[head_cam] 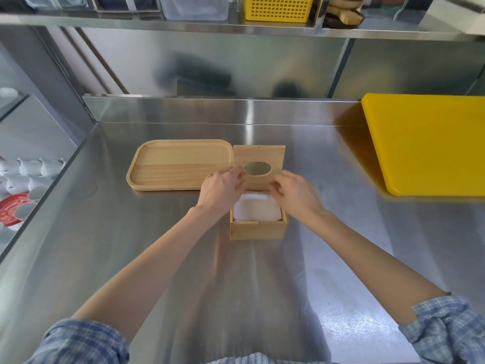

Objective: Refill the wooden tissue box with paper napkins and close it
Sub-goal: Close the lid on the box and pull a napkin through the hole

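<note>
A small square wooden tissue box (258, 229) stands on the steel counter, open at the top. White paper napkins (257, 208) fill it. Its wooden lid (258, 156), with an oval hole in the middle, stands raised at the box's far edge. My left hand (221, 189) pinches the lid's left side near the hole. On the lid's right side, my right hand (295, 193) grips the lower edge. Both hands hover over the far half of the box.
A wooden tray (181, 164) lies just left of the lid, touching it. A thick yellow cutting board (430, 143) lies at the right. The steel backsplash rises behind. A shelf above holds a yellow basket (279, 7) and clear tubs. White cups sit lower left.
</note>
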A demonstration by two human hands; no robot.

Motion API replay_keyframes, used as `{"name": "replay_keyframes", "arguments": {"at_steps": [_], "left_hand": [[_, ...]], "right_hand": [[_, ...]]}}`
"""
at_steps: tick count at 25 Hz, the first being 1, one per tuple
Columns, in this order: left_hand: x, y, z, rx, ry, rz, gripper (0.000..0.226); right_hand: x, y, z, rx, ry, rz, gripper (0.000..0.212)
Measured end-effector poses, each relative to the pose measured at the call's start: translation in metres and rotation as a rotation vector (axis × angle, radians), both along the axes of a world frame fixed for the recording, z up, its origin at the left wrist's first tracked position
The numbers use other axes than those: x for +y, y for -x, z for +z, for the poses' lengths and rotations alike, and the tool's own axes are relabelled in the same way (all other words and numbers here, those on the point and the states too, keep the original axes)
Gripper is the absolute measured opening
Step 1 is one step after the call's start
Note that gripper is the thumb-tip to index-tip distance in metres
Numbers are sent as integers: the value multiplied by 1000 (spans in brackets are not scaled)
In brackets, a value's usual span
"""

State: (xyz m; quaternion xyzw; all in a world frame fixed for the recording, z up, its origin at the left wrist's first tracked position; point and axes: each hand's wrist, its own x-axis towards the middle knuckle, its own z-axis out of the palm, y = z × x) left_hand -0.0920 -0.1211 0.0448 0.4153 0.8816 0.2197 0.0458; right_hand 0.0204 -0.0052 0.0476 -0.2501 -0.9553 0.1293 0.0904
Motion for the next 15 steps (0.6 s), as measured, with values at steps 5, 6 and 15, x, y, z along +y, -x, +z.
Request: {"name": "replay_keyframes", "arguments": {"at_steps": [5,6,15], "left_hand": [[6,13,22,121,-141,100,31],[9,16,24,137,-126,104,36],[22,31,18,131,43,88,37]], "right_hand": [[22,10,15,266,-60,-57,22],[26,13,19,253,-78,-59,27],[35,30,18,109,-8,-49,36]]}}
